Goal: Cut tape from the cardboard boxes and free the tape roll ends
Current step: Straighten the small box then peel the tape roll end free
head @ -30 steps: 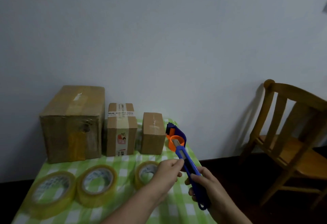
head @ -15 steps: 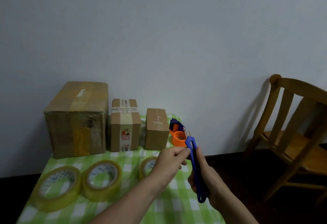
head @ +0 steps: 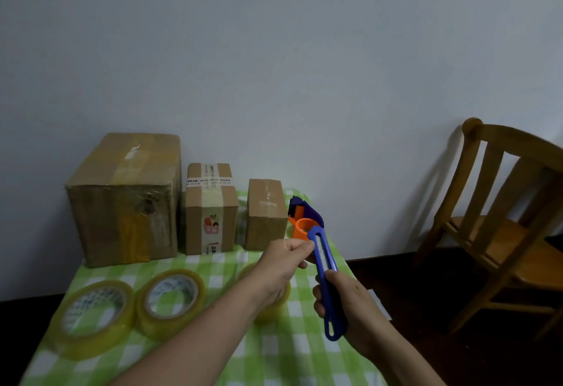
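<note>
Cardboard boxes (head: pixel 210 209) sit taped at the back; right hand (head: pixel 355 306) grips the blue knife (head: pixel 326 263), left hand (head: pixel 280 266) pinches its tip. Best extend only a short blade, fingers clear.

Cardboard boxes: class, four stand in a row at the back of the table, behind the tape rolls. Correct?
No. The head view shows three cardboard boxes, not four, in a row at the back of the table, behind the tape rolls.
</note>
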